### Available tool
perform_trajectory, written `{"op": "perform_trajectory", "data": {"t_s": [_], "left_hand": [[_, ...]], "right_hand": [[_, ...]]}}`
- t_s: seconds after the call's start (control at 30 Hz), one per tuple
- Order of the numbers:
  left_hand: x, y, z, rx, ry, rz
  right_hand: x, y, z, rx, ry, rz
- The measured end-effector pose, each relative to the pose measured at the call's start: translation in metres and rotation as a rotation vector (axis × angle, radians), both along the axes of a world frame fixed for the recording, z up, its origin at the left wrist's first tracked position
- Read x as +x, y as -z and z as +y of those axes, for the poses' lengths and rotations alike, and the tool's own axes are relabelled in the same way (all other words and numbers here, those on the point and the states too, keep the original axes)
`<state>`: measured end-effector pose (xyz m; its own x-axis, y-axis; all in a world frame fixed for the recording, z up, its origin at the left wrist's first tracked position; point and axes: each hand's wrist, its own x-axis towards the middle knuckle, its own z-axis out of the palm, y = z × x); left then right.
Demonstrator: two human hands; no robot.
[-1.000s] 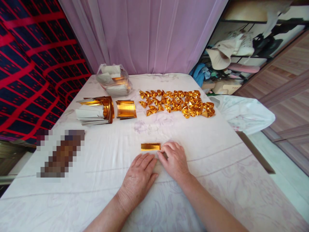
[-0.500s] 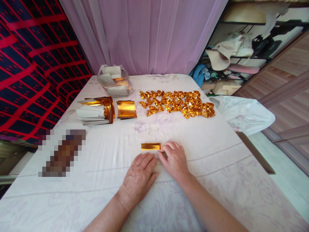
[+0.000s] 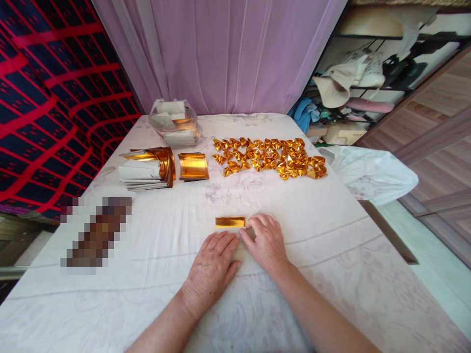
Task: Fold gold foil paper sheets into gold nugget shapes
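Note:
A narrow folded strip of gold foil paper [image 3: 230,222] lies flat on the tablecloth in front of me. My right hand [image 3: 267,242] has its thumb and bent forefinger closed at the strip's lower right corner, with a small dark gap showing behind the fingertips. Just below the strip, my left hand [image 3: 214,262] rests palm down, fingers stretched out and the thumb apart. Its fingertips are close to the strip's lower edge; whether they touch it I cannot tell.
Folded gold foil pieces [image 3: 272,157] stand in rows at the back right. Gold foil sheets [image 3: 193,166] and a larger stack of paper [image 3: 147,169] lie back left, before a clear bag of paper [image 3: 174,125]. A blurred patch [image 3: 99,233] covers something at left.
Both hands and the foil strip look almost the same as before. The view has shifted very slightly.

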<state>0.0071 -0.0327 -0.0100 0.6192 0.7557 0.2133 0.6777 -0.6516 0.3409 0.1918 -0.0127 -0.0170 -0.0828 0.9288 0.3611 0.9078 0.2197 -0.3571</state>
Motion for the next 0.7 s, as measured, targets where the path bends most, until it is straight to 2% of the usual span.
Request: {"op": "perform_trajectory", "data": {"t_s": [0.23, 0.7], "left_hand": [[0.0005, 0.0037, -0.0005, 0.002, -0.007, -0.020], [0.0009, -0.0003, 0.0004, 0.004, 0.005, 0.012]], "right_hand": [[0.0003, 0.0011, 0.0000, 0.001, -0.014, 0.026], [0.0023, 0.0041, 0.0020, 0.027, -0.044, 0.043]]}}
